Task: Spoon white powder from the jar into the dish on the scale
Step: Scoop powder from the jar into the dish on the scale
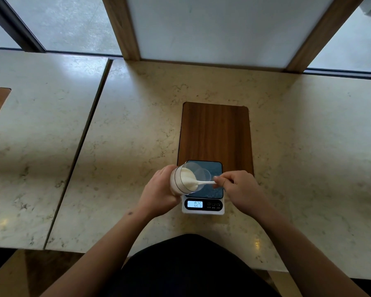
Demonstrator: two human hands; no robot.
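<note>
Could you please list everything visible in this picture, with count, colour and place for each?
Clear plastic jar of white powder: one, tilted with its mouth toward the scale, held above the scale's left edge.
Small white plastic spoon: one, bowl inside the jar mouth, handle pointing right.
Clear round dish: one, transparent, on the scale platform, partly behind the jar.
White digital scale with dark blue platform: one, on the near end of the board; lit display seems to read 0.25.
Dark brown wooden board: one, middle of the counter.
Cream marble counter: seam at left.
Left hand: grips the jar.
Right hand: pinches the spoon handle.
</note>
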